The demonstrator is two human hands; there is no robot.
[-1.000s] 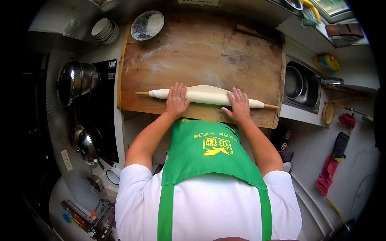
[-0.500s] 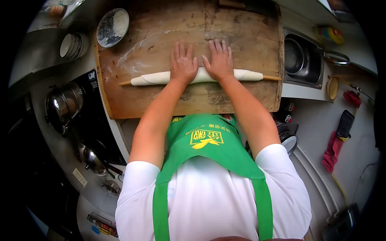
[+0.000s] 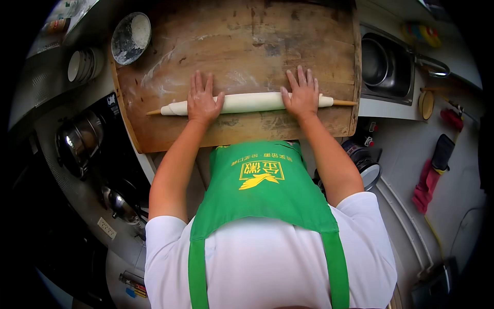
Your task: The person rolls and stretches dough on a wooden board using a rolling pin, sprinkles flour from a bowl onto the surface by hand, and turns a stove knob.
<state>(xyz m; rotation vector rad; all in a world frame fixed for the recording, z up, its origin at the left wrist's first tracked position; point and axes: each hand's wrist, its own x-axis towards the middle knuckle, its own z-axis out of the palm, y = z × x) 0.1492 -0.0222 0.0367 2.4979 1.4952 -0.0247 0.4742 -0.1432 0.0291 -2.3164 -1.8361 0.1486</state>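
A long wooden rolling pin (image 3: 343, 102) lies across the near part of a flour-dusted wooden board (image 3: 226, 56). Pale dough (image 3: 253, 102) is wrapped round the pin, leaving both tapered wooden ends bare. My left hand (image 3: 203, 102) rests flat on the dough towards its left end, fingers spread and pointing away from me. Towards the right end, my right hand (image 3: 301, 97) lies on the dough with its fingers apart and its thumb turned inward. Neither hand is closed round the pin.
At the board's far left corner stands a bowl of flour (image 3: 139, 32). Stacked bowls (image 3: 82, 66) and a lidded pot (image 3: 80, 141) are to the left. A sink (image 3: 400, 82) with a pan and a faucet (image 3: 433, 67) is on the right.
Both hands first slid together near the middle of the dough, fingers reaching farther over the board, then moved apart towards its ends. The head view has shifted too.
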